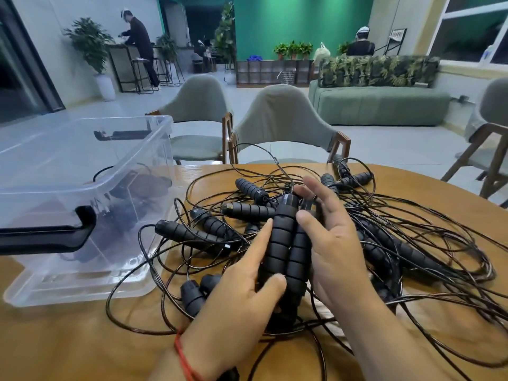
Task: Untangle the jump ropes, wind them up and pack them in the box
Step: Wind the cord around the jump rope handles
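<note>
Handles [286, 243], two foam grips paired, sit clamped in the fingers [261, 237] of left hand [247, 292] and right hand [338, 243] over tangled jump ropes [406, 251] heaped on the wooden surface [82, 339]. The clear box [154, 166], left, seemingly holds few, so most work remains.

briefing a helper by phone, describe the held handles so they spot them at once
On the wooden table, right of the clear box, lies a tangle of black jump ropes. At its middle, the left hand and right hand grip a pair of handles. Only these two are held, side by side; the others lie loose.
</note>
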A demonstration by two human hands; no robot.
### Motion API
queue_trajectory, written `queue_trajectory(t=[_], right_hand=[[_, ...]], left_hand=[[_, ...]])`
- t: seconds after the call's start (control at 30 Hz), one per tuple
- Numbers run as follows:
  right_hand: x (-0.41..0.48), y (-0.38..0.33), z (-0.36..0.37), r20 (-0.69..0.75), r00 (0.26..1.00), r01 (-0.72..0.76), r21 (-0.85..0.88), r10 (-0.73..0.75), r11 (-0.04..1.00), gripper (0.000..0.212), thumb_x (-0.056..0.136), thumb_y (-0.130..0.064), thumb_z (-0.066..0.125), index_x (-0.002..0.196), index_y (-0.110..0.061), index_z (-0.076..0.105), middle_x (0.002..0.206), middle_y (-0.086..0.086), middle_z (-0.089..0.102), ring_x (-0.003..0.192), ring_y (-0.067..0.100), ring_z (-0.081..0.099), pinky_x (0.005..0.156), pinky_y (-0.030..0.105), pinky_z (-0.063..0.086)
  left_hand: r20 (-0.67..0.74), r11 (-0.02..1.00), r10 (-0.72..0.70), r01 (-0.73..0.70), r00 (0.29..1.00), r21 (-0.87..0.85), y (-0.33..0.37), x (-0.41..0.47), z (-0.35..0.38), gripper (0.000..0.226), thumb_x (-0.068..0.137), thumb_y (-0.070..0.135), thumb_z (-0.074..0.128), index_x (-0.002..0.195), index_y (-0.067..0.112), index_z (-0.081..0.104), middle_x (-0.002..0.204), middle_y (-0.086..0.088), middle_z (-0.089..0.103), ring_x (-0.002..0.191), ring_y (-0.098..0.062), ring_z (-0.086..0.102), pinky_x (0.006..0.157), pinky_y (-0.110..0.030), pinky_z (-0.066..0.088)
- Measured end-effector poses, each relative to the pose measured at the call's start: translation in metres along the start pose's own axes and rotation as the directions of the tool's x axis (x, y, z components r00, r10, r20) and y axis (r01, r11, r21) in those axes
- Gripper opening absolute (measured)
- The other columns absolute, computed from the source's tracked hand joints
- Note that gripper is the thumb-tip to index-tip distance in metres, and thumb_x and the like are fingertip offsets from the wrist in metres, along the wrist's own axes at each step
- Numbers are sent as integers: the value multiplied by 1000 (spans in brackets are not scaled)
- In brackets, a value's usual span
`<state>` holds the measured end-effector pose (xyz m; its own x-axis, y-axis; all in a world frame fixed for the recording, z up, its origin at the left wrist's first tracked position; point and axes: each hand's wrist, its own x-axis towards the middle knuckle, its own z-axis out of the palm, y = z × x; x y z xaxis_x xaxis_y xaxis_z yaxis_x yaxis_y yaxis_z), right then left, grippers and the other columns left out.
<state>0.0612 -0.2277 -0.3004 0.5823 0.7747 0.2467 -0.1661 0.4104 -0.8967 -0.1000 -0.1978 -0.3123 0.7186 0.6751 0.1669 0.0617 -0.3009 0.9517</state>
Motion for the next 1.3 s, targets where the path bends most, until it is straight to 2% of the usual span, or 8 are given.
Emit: queue_trajectory(t=[0.23, 0.53, 0.67, 0.8, 0.97, 1.07, 1.2, 1.3], right_hand=[[-3, 0, -1, 16, 1000, -9, 13, 9, 1000, 53, 106, 4, 51, 142, -34, 63, 139, -9, 67, 134, 26, 62, 111, 61, 50], [-2, -1, -1, 43, 998, -36, 14, 35, 999, 53, 107, 4, 50, 142, -32, 62, 139, -8, 67, 128, 26, 67, 107, 59, 55], [-3, -2, -1, 41, 999, -19, -14, 20, 1000, 52, 107, 4, 50, 141, -33, 63, 139, -8, 67, 130, 28, 65, 107, 62, 54], [-7, -1, 0, 37, 998, 46, -47, -44, 998, 53, 106, 4, 53, 142, -34, 61, 140, -7, 66, 133, 27, 63, 111, 60, 52], [-19, -5, 15, 113, 987, 124, -122, -111, 985, 55, 103, 5, 60, 142, -34, 62, 142, -10, 65, 139, 13, 57, 119, 46, 45], [-28, -4, 26, 159, 978, 166, -204, -134, 965, 55, 102, -3, 65, 145, -37, 59, 147, -13, 61, 142, 10, 53, 120, 42, 42], [-37, -10, 33, 268, 954, 213, -302, -131, 929, 53, 103, -14, 66, 149, -40, 55, 149, -14, 58, 142, 8, 52, 109, 23, 48], [-32, -27, 26, 322, 941, 253, -450, -109, 857, 47, 102, -22, 51, 145, -38, 60, 143, -21, 61, 140, 1, 51, 111, 25, 46]], left_hand=[[10, 999, -22, 23, 1000, -32, 3, -4, 0, 83, 95, 13, 53, 163, 50, 23, 154, 24, 51, 142, -8, 52, 118, -52, 43], [-18, 999, -35, 35, 999, -14, 11, -6, -1, 81, 93, 13, 50, 160, 52, 29, 145, 14, 63, 114, -28, 68, 94, -58, 57], [-12, 999, -43, 43, 999, 10, 13, -8, 0, 83, 94, 12, 54, 161, 51, 26, 146, 21, 60, 124, -10, 65, 104, -45, 54], [-55, 972, 42, -28, 998, 234, 22, -9, 6, 97, 89, 22, 76, 162, 49, 18, 147, 32, 50, 134, 12, 50, 110, -18, 46], [-255, 835, 107, 52, 961, 548, 28, -11, 11, 94, 76, 38, 80, 148, 47, 21, 132, 29, 39, 130, 0, 43, 110, -30, 46], [-348, 769, 86, 160, 934, 618, 28, -10, 10, 86, 78, 34, 76, 146, 36, 24, 132, 18, 43, 127, -12, 46, 101, -34, 50], [-489, 697, 126, 273, 863, 663, 35, -10, -9, 52, 78, 44, 67, 120, 35, 38, 103, 14, 52, 98, -24, 57, 71, -38, 45], [-478, 666, 68, 316, 876, 675, 38, -13, -26, 47, 74, 45, 70, 108, 38, 40, 86, 14, 54, 85, -28, 59, 70, -40, 52]])
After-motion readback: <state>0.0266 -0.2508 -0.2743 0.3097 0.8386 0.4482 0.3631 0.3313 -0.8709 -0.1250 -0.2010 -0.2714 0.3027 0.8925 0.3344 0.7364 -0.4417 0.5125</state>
